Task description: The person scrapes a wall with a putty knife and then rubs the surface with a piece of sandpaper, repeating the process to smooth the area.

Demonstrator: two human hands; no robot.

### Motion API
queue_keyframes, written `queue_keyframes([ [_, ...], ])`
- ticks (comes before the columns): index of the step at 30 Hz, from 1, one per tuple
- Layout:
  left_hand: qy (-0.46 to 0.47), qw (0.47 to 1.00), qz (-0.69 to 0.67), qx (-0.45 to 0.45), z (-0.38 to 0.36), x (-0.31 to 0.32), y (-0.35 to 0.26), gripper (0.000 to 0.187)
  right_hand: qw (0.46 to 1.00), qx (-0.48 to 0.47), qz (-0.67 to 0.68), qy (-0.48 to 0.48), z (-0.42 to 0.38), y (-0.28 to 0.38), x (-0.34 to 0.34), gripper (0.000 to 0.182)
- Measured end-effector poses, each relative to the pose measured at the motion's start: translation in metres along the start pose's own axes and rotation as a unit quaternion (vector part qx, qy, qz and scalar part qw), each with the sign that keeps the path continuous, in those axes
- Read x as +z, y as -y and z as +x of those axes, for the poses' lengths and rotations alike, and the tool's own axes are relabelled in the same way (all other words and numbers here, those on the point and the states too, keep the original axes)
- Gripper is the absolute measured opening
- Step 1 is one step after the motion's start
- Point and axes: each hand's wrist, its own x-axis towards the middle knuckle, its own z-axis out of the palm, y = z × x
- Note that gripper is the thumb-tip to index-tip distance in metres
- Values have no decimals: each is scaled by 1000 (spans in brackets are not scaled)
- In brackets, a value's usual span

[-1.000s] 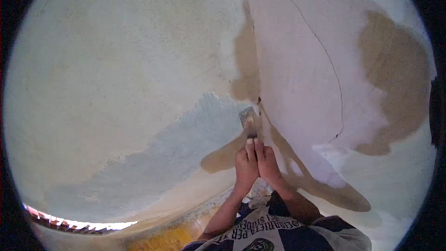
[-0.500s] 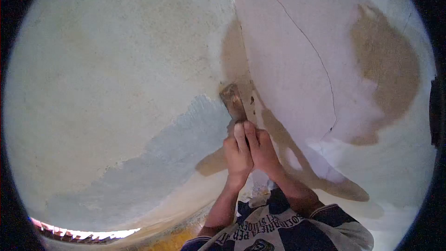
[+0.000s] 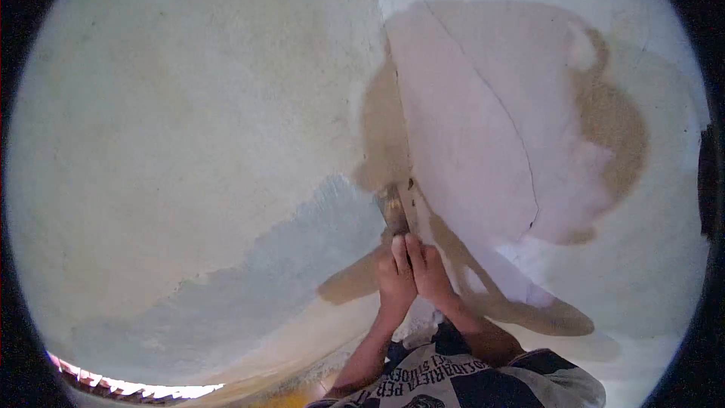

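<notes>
My left hand (image 3: 394, 281) and my right hand (image 3: 433, 270) are closed side by side around one flat scraper (image 3: 393, 210). Its worn, brownish blade points up and away from me and lies against the pale wall (image 3: 189, 106), just left of the corner line. My fingers hide the handle. To the left of the blade spreads a bluish-grey patch (image 3: 279, 257) with a ragged upper edge, where the yellowish surface coat is gone. Small dark chips (image 3: 411, 183) mark the corner right beside the blade.
A pinkish-white wall face (image 3: 476, 121) with a long thin crack (image 3: 504, 106) stands right of the corner. My shadow falls across both faces. A bright gap (image 3: 143, 389) shows at lower left, and a dark object (image 3: 708, 181) is at the right edge.
Both hands and the scraper have come down toward me along the corner and slightly right. The view has also shifted a little, so the crack and shadow sit lower.
</notes>
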Motion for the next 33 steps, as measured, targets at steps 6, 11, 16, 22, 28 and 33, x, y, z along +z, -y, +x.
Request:
queue_keyframes([
  [6, -10, 999, -30, -18, 15, -7, -31, 55, 998, -58, 4, 20, 9, 15, -8, 42],
  [11, -2, 1000, -11, -5, 8, -7, -21, 53, 987, -131, -78, -50, 1, -13, 6, 54],
  [16, -34, 999, -13, 28, 18, -8, -24, 52, 994, 93, 42, 37, 16, 28, -5, 57],
  [22, 38, 998, -8, -50, 15, -8, -41, 56, 996, -61, -41, -46, 11, 9, -9, 60],
  [28, 32, 994, 99, 47, -79, 44, 140, 49, 982, 169, -2, 80, -85, -111, 34, 61],
  [33, 250, 913, 7, -322, -150, 57, 275, 52, 901, 359, 43, 241, -156, -150, 35, 61],
])
